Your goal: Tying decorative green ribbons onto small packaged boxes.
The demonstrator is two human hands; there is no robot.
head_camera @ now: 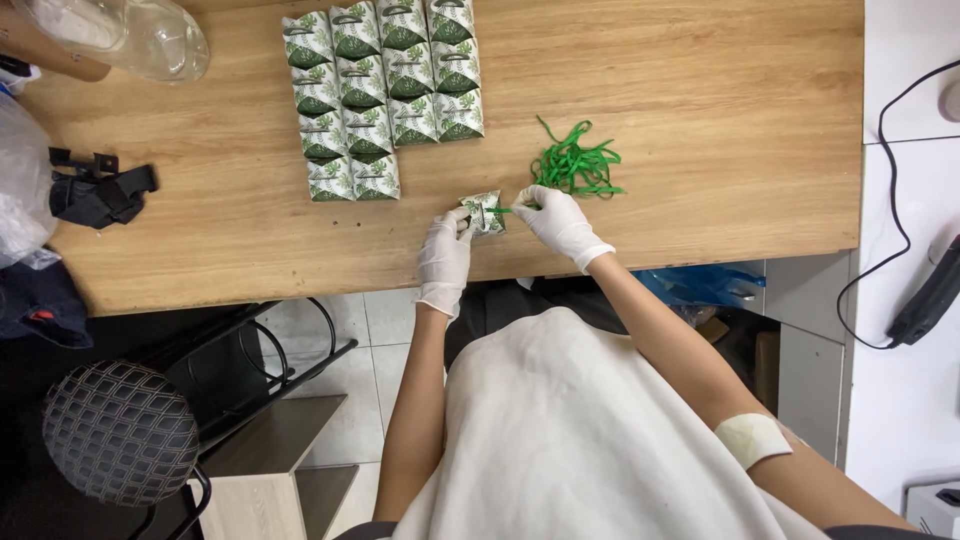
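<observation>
A small green-and-white leaf-print gift box sits mid-frame on the wood, a green ribbon sticking out rightward from it.

Bright, even light from overhead falls on the table, leaving only short, soft shadows. The clear plastic at top left shows mild glare. Focus is sharp throughout, and the wide lens bends the edges slightly.

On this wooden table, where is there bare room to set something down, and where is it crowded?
Bare wood lies right of the green ribbons to the table edge, and between the black strap and the rows of small boxes. It is crowded around both gloved hands, left hand and right hand.
</observation>
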